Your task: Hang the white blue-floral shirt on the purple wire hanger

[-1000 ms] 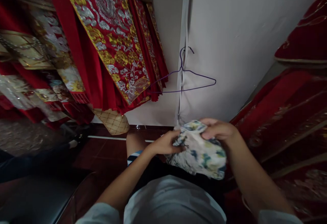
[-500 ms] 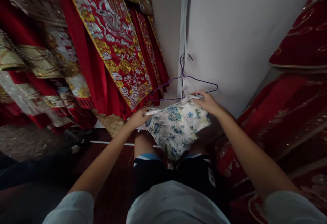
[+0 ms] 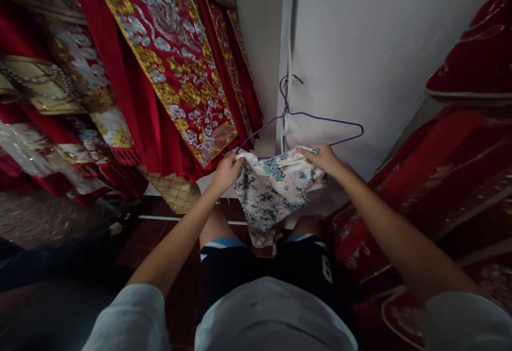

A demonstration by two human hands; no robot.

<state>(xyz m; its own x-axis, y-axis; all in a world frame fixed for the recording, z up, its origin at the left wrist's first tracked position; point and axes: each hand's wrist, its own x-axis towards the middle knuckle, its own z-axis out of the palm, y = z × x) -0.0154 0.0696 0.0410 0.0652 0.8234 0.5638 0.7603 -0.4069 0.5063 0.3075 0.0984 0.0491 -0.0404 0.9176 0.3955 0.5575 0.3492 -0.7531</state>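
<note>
A floral cloth garment [image 3: 280, 183] is held up in front of the wall, just below and partly over the purple hanger [image 3: 316, 117]. Its upper left corner is pinched by the fingers of the left hand [image 3: 227, 174], its upper right edge by those of the right hand [image 3: 325, 160] — both sets closed on fabric. By this spread grip the top edge is apparently kept stretched, while the lower part is left to hang in folds above the knees. The hanger seems to be hooked at the pale strap [image 3: 290, 36], so neither hand is needed to support it; whether its left end is covered by cloth or touched by the fingers cannot be told. Space is narrowed on the left by a red embroidered garment [image 3: 188, 73], with a gold quilted piece [image 3: 174, 188] below, and on the right by red garments [image 3: 432, 169].
</note>
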